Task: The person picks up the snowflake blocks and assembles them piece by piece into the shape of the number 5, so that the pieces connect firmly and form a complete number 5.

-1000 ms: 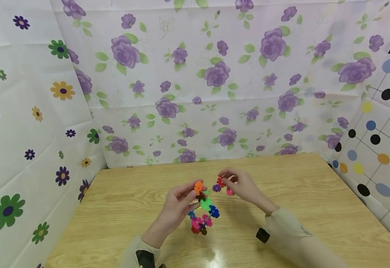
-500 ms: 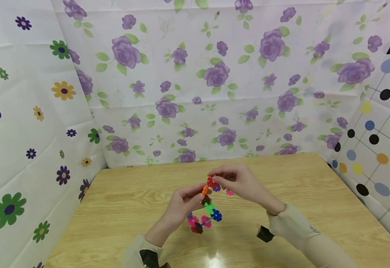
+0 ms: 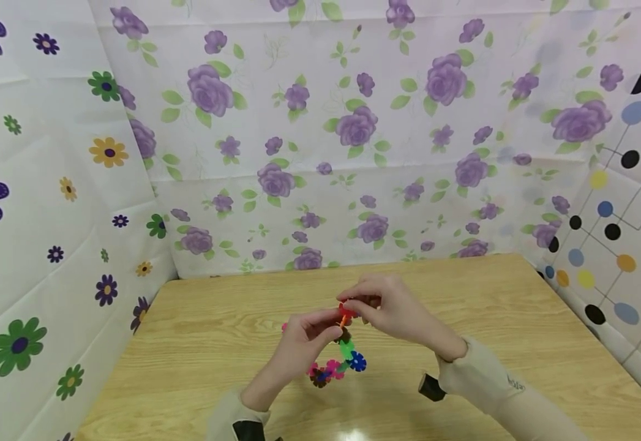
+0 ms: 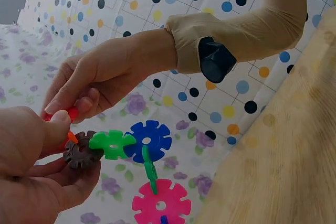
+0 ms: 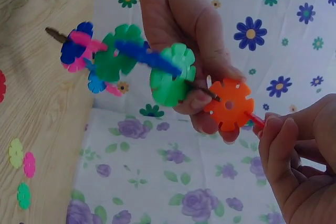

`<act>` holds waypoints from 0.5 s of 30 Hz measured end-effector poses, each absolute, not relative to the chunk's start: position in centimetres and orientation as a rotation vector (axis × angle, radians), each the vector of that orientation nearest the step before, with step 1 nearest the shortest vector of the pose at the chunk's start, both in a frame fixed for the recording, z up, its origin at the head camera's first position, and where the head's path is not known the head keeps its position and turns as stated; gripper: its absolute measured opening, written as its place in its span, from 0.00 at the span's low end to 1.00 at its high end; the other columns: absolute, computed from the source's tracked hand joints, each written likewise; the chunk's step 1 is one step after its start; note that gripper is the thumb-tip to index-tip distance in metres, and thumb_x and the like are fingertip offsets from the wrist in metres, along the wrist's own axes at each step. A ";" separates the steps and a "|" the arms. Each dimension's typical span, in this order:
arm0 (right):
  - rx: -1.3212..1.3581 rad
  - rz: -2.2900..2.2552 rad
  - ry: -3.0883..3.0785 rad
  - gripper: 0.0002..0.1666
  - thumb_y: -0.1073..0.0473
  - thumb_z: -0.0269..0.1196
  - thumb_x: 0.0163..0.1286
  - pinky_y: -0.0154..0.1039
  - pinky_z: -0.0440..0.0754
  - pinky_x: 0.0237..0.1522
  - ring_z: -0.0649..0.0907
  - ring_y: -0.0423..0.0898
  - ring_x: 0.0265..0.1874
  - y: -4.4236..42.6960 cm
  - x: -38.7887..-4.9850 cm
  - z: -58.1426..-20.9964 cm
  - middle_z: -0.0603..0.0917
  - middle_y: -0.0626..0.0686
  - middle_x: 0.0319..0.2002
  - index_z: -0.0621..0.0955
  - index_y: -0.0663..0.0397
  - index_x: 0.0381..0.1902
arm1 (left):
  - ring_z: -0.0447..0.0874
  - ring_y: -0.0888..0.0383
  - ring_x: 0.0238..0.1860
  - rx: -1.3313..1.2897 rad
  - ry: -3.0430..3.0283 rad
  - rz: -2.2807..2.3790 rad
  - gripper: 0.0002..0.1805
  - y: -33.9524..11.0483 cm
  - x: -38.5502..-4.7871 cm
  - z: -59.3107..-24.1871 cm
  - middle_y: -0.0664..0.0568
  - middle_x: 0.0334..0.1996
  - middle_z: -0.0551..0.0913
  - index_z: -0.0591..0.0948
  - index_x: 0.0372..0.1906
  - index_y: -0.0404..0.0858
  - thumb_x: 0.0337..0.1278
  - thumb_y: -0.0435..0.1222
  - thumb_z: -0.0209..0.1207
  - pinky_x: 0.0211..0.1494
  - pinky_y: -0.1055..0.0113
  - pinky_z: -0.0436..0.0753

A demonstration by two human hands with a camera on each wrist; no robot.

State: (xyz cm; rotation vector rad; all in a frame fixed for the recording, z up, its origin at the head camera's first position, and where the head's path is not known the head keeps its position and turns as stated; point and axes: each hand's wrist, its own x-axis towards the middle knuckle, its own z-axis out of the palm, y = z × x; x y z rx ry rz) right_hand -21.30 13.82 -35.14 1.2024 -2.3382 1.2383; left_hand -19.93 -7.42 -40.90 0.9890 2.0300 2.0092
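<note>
My left hand point(image 3: 298, 346) pinches an orange slotted flower disc point(image 5: 230, 105) between thumb and fingers. From it hangs a chain of interlocked discs: brown point(image 4: 83, 150), light green point(image 4: 112, 145), blue point(image 4: 149, 141), dark green and pink point(image 4: 161, 203), with more beyond. My right hand point(image 3: 394, 306) pinches a red disc point(image 3: 348, 309) with thumb and fingertips. In the right wrist view the red disc's edge meets the orange disc's rim; whether it sits inside a slot I cannot tell. Both hands are raised over the table, close together.
Loose yellow point(image 5: 16, 153), pink point(image 5: 29, 164) and green point(image 5: 23, 196) discs lie on the wooden table point(image 3: 463, 318). Flower-patterned cloth point(image 3: 320, 122) stands behind it, dotted cloth point(image 3: 623, 208) on the right. A black device point(image 3: 432, 387) sits at the right cuff.
My right hand has moved left with the red disc, bringing it to the orange one. The left hand has moved slightly right and turned the orange disc edge-on to the head view.
</note>
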 end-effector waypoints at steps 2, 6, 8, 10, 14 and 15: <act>1.221 1.211 -2.305 0.08 0.66 0.64 0.66 0.29 0.79 0.21 0.77 0.32 0.19 13.8 -21.1 -35.1 0.83 0.47 0.27 0.87 0.55 0.41 | 0.86 0.64 0.45 1.007 2.067 1.995 0.21 -7.3 -19.6 -40.6 0.30 0.53 0.80 0.75 0.60 0.27 0.67 0.35 0.56 0.50 0.71 0.83; 1.253 1.169 -2.214 0.07 0.68 0.64 0.65 0.27 0.79 0.22 0.78 0.31 0.19 13.5 -20.8 -35.0 0.84 0.49 0.27 0.87 0.57 0.39 | 0.86 0.65 0.44 0.985 2.163 1.985 0.20 -7.2 -19.2 -40.1 0.32 0.50 0.82 0.77 0.58 0.27 0.66 0.35 0.56 0.48 0.65 0.85; 1.257 1.177 -2.190 0.07 0.68 0.63 0.65 0.27 0.79 0.22 0.78 0.31 0.19 13.4 -20.7 -35.0 0.84 0.49 0.27 0.86 0.57 0.39 | 0.86 0.66 0.43 0.970 2.214 1.973 0.20 -7.2 -19.0 -40.0 0.32 0.49 0.83 0.78 0.57 0.27 0.66 0.36 0.56 0.48 0.61 0.85; 1.255 1.175 -2.199 0.06 0.68 0.63 0.65 0.27 0.78 0.21 0.77 0.31 0.18 13.3 -20.6 -34.9 0.85 0.49 0.27 0.86 0.56 0.38 | 0.86 0.65 0.43 0.962 2.243 1.955 0.19 -7.3 -18.8 -39.8 0.33 0.48 0.83 0.78 0.56 0.27 0.65 0.36 0.57 0.48 0.61 0.85; 1.268 1.156 -2.235 0.06 0.66 0.63 0.66 0.27 0.77 0.21 0.77 0.30 0.19 13.1 -20.6 -34.7 0.86 0.48 0.28 0.86 0.54 0.37 | 0.86 0.65 0.43 0.947 2.280 1.910 0.18 -7.6 -18.7 -39.6 0.35 0.48 0.84 0.80 0.54 0.29 0.64 0.36 0.58 0.47 0.69 0.85; 1.274 1.154 -2.236 0.06 0.66 0.63 0.66 0.27 0.77 0.20 0.77 0.30 0.19 13.1 -20.7 -34.8 0.86 0.48 0.28 0.86 0.53 0.36 | 0.86 0.65 0.43 0.940 2.278 1.904 0.17 -7.6 -18.7 -39.5 0.36 0.47 0.84 0.80 0.53 0.29 0.64 0.35 0.58 0.46 0.70 0.85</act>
